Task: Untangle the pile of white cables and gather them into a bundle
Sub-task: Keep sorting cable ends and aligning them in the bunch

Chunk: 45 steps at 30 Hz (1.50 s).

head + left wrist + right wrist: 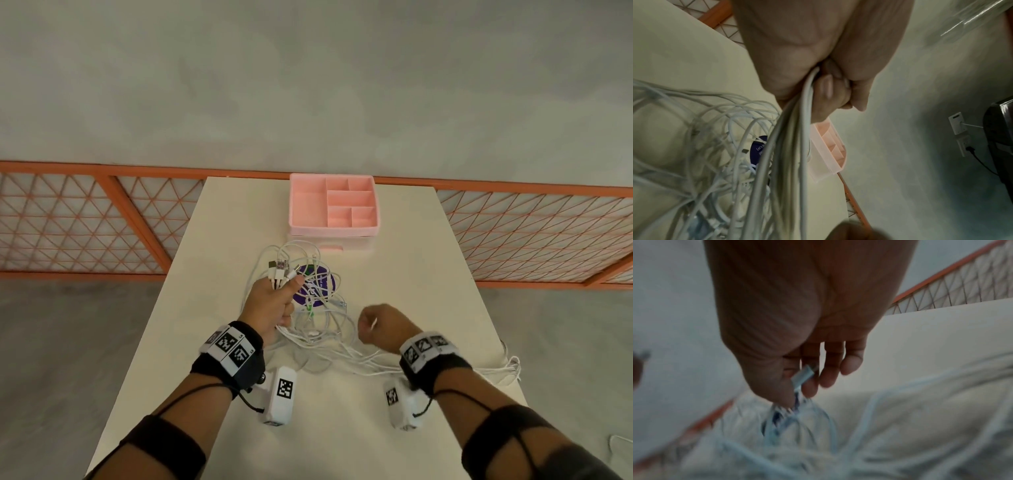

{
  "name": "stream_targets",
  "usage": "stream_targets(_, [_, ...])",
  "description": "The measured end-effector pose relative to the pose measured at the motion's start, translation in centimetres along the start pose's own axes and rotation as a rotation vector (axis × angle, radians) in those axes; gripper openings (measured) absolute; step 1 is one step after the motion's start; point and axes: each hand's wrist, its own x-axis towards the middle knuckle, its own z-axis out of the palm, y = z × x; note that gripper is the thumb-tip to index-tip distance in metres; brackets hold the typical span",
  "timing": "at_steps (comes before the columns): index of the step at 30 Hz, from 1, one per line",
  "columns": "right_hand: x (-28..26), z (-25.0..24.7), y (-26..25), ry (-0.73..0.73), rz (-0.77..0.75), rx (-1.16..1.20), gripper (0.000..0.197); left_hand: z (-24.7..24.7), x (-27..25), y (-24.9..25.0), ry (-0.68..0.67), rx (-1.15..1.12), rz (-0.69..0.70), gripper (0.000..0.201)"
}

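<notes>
While the left hand [270, 306] keeps its fingers curled tight round several cables, plug ends sticking up past the thumb, the right hand [378, 324] pinches one plug [803, 375] between thumb and fingertips; the wrist view is blurred, so which fingers press it I cannot tell. The cables [318, 329] lie in a loose tangle on the table [394, 267] between the two hands, over a purple disc [317, 284], with strands trailing toward 4 o'clock and over the table's right edge. I judge the step to be collecting ends: one more plug is being brought to the held bunch. Next, the right hand likely needs to draw its cable free of the loops, then pass the plug across. A pink tray [334, 205] stands at 12 o'clock, close behind the tangle; open tabletop lies at 6 o'clock.
</notes>
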Motion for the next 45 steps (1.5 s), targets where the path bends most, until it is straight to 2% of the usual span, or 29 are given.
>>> stream_targets(5, [-0.3, -4.7, -5.2, 0.126, -0.101, 0.555, 0.012, 1.3, -0.2, 0.6, -0.052, 0.006, 0.105, 0.019])
stream_targets(8, [-0.7, -5.7, -8.6, 0.125, -0.177, 0.849, 0.013, 2.4, -0.5, 1.0, -0.091, -0.034, 0.144, 0.021])
stream_targets(12, [-0.9, -6.2, -10.4, 0.133, -0.257, 1.099, 0.013, 2.7, -0.6, 0.9, -0.181, -0.135, 0.146, 0.036])
stream_targets(15, [-0.9, -7.2, -11.1, 0.191, -0.312, 1.269, 0.013, 2.4, -1.3, 0.2, -0.229, -0.109, 0.113, 0.019])
stream_targets(18, [-0.9, -9.9, -11.6, 0.403, -0.371, 1.399, 0.011, 1.5, -1.2, -1.2, -0.216, -0.08, 0.078, 0.02])
stream_targets(22, [-1.0, -15.1, -11.2, 0.767, -0.446, 1.581, 0.008, -0.3, -0.9, -2.6, -0.054, -0.09, 0.009, 0.019])
stream_targets(24, [-1.5, -17.0, -10.6, 0.911, -0.398, 1.518, 0.01, -0.6, -0.9, -2.8, -0.016, -0.143, -0.008, 0.015])
stream_targets(26, [-1.9, -17.6, -9.9, 1.001, -0.375, 1.288, 0.011, -0.5, -0.9, -2.5, 0.001, -0.156, -0.003, 0.012])
stream_targets(28, [-1.8, -16.5, -9.4, 1.008, -0.407, 0.984, 0.013, -0.1, -0.7, -1.8, 0.012, -0.128, 0.024, 0.011])
stream_targets(30, [-1.3, -14.2, -9.2, 0.909, -0.404, 0.621, 0.012, 0.5, -0.6, -1.0, -0.002, -0.056, 0.055, 0.014])
stream_targets(32, [-1.0, -11.4, -9.2, 0.707, -0.388, 0.333, 0.007, 1.3, -0.8, 0.0, -0.044, -0.008, 0.076, 0.014])
stream_targets(33, [-0.9, -9.9, -9.3, 0.591, -0.383, 0.247, 0.01, 1.8, -1.0, 0.5, -0.07, -0.003, 0.089, 0.013])
stream_targets(36, [-0.7, -5.8, -9.5, 0.324, -0.388, 0.208, 0.024, 3.1, -1.4, 1.7, -0.132, 0.028, 0.137, 0.012])
stream_targets(39, [-0.5, -4.0, -9.1, 0.232, -0.367, 0.344, 0.027, 3.3, -1.6, 2.3, -0.147, 0.022, 0.153, 0.014])
stream_targets(41, [-0.7, -4.2, -8.9, 0.154, -0.371, 0.353, 0.023, 2.9, -1.6, 2.2, -0.136, 0.001, 0.148, 0.012])
stream_targets(43, [-0.8, -4.9, -8.8, 0.125, -0.377, 0.248, 0.019, 2.4, -1.6, 1.9, -0.13, -0.009, 0.124, 0.009])
stream_targets(45, [-0.6, -6.4, -8.7, 0.223, -0.349, 0.22, 0.017, 2.1, -1.5, 1.4, -0.127, -0.005, 0.098, 0.006])
